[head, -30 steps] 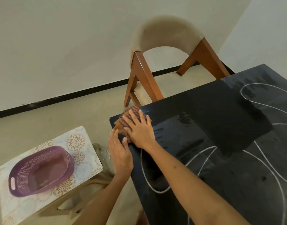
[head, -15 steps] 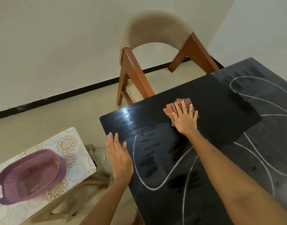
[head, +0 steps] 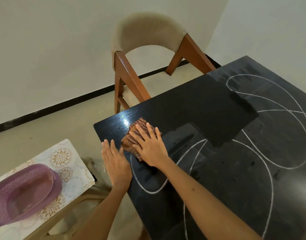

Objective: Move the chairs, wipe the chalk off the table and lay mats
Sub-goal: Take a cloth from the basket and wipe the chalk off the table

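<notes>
Soft, even indoor light; a small glare spot shines on the black table near its corner. Wide-angle bending curves the edges, and the chair backrest looks slightly blurred.

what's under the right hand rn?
The right hand lies flat on a folded brown striped cloth, which rests on the black table. Whether chalk remains beneath the cloth cannot be seen: cloth and palm cover it.

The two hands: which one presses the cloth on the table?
The right hand presses flat on the striped cloth. The left hand lies flat at the edge of the black table, beside the cloth, with nothing under it.
</notes>
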